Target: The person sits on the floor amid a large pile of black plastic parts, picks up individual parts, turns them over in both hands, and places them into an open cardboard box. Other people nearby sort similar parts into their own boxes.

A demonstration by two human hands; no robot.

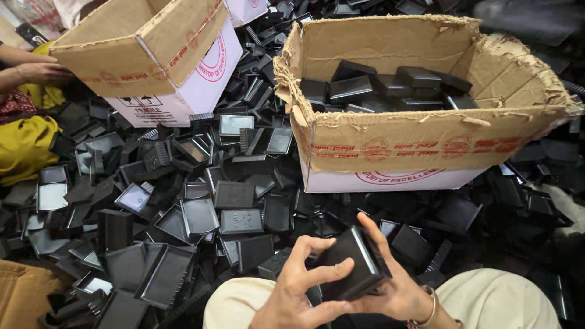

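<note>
Between both hands, a glossy black rectangular plastic case [355, 263]

A small sorting or packing workshop, worked on the floor: a heap of black plastic trays [201, 216] covers the ground, two torn cartons [390, 143] stand in it, and another person [27, 122] sits alongside.

Soft, even light from above; glare on black plastic trays [201, 214]. Right edge dim, details possibly lost. Corners bowed by wide lens; focus mostly sharp.
</note>
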